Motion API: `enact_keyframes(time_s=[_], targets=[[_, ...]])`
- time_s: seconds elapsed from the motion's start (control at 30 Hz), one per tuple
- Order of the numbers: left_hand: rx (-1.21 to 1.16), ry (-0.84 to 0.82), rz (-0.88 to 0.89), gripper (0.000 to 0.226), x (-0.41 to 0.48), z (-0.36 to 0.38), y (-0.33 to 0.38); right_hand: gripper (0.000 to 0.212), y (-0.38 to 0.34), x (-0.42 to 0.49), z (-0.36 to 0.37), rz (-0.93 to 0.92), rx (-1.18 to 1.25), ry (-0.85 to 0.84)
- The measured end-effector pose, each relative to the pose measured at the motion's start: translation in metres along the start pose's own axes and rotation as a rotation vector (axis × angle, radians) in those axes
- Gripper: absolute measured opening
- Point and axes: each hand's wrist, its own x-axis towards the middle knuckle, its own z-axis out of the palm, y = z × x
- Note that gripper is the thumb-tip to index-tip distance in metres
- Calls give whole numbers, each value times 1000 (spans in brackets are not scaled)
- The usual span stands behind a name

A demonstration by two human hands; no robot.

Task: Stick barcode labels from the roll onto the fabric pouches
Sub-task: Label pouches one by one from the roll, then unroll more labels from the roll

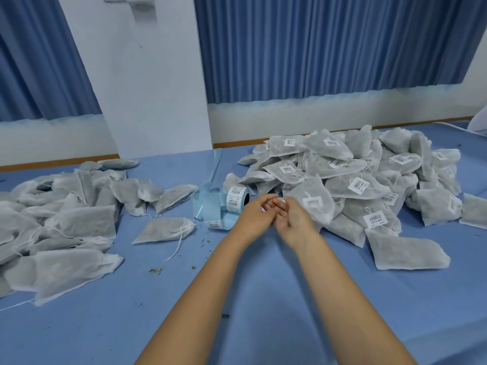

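Labelled pouches fill the big pile on the right and unlabelled pouches wait on the left, so perhaps over half is done. Beside the label roll, the left hand and right hand join curled fingertips; whether they pinch a label cannot be told

You face blue pleated curtains split by a white wall pillar; your table wears blue cloth, wood trim behind it.

Over the blue table, a person's left forearm and right forearm show bare along their whole visible length; left hand and right hand are bare too.
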Motion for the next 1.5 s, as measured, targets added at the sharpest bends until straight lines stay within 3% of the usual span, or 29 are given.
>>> enact_keyframes(time_s=[0.1, 0.2, 0.3, 0.37, 0.47, 0.5, 0.57, 0.63, 0.73, 0.8, 0.9, 0.97, 1.07, 1.17, 1.3, 1.4, 1.5], targets=[[232, 34, 119, 37, -3, -16, -10, 31, 18, -7, 6, -10, -57, -23], [546, 95, 247, 31, -9, -40, -18, 31, 43, -8, 13, -121, -342, -32], [611, 518, 233, 17, -16, -73, -29, 17, 65, 1, 19, -343, -840, 17], [564, 639, 80, 14, -18, -100, -41, 25, 74, 11, 22, -468, -1073, 49], [438, 378, -220, 47, -19, -129, -61, 35, 83, 28, 29, -529, -1278, 51], [337, 291, -250, 45, -20, -132, -64, 37, 86, 34, 31, -539, -1331, 64], [217, 199, -219, 21, -17, -131, -68, 42, 91, 43, 34, -544, -1348, 111], [197, 136, -140, 16, -13, -129, -68, 46, 93, 48, 32, -544, -1241, 161], [8, 73, -2, 19, -5, -127, -79, 48, 95, 55, 28, -567, -1095, 136], [-169, 46, 58, 24, -2, -128, -84, 39, 93, 62, 28, -541, -1106, 89], [-368, 58, 126, 6, 4, -128, -87, 22, 84, 68, 30, -496, -1118, 39], [-508, 106, 136, 21, 11, -131, -84, 11, 78, 67, 31, -484, -1118, 6], [-610, 124, 180, 15, 28, -133, -68, 18, 72, 61, 34, -449, -1101, -43], [-515, 178, 217, 9, 50, -139, -43, 20, 67, 54, 33, -354, -1058, -120], [-269, 265, 221, 23, 69, -146, -24, 18, 63, 45, 31, -253, -1055, -166], [162, 261, 312, 20, 84, -155, -22, 33, 58, 36, 33, -101, -972, -333], [628, 299, 324, 17, 106, -172, -11, 28, 59, 35, 31, -73, -1081, -346]])
